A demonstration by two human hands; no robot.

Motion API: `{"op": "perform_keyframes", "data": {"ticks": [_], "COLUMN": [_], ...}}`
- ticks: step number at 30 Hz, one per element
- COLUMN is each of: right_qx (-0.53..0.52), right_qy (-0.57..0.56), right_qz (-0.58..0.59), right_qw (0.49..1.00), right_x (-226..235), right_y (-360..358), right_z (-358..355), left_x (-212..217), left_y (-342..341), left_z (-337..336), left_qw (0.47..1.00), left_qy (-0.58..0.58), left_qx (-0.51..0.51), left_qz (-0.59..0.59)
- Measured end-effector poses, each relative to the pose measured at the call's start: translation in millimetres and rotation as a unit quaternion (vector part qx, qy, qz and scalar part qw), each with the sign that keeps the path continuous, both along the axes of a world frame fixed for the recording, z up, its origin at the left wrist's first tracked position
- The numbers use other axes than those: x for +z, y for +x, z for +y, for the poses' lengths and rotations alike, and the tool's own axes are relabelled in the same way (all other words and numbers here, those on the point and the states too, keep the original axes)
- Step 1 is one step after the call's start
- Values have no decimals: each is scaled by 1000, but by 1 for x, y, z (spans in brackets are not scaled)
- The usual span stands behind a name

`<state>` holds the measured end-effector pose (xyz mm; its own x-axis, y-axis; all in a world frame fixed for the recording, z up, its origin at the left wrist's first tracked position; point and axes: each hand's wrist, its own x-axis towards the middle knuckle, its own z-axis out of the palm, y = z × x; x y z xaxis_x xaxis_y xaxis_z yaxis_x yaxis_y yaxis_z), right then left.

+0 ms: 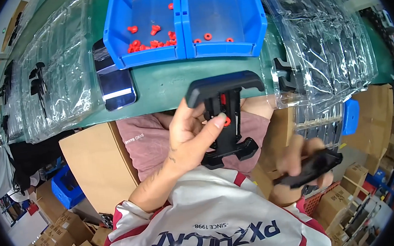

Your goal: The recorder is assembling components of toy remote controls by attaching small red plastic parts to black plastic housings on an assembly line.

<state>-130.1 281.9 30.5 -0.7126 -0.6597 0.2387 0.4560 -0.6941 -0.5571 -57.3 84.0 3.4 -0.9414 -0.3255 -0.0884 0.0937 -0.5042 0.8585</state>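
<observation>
Workbench w/ green top (161, 86), twin blue plastic bins (221, 50) on it.
Blk plastic clamp-shaped holder (229, 141), nr bench edge, gripped in L hand (186, 138); blk oblong plastic piece (311, 168), lower R, gripped in blurred R hand (292, 156); L thumb at holder's small red toothed wheel (227, 121).

Lettering (215, 239) marks my white shirt (203, 195) below my left hand (189, 135), pink shorts (146, 153) beside it, cartons (337, 199) below my right hand (293, 155).

From my remote post I see a green table (161, 91) across the frame's upper part, stacked cardboard boxes (53, 243) lower left.
</observation>
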Motion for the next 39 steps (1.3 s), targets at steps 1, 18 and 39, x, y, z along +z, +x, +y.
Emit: {"op": "perform_keyframes", "data": {"ticks": [1, 18, 39], "right_qx": [26, -137, -123], "right_qy": [-17, 448, 352], "right_qz": [-26, 239, 5], "right_qw": [999, 851, 928], "right_x": [0, 21, -8], "right_y": [4, 22, 30], "right_z": [-13, -75, -109], "left_x": [1, 10, 6], "left_y": [4, 39, 50], "left_z": [0, -23, -48], "left_qw": [1000, 998, 998], "left_qy": [-8, 44, -32], "left_qx": [-5, -47, -48], "left_qz": [10, -20, -4]}}
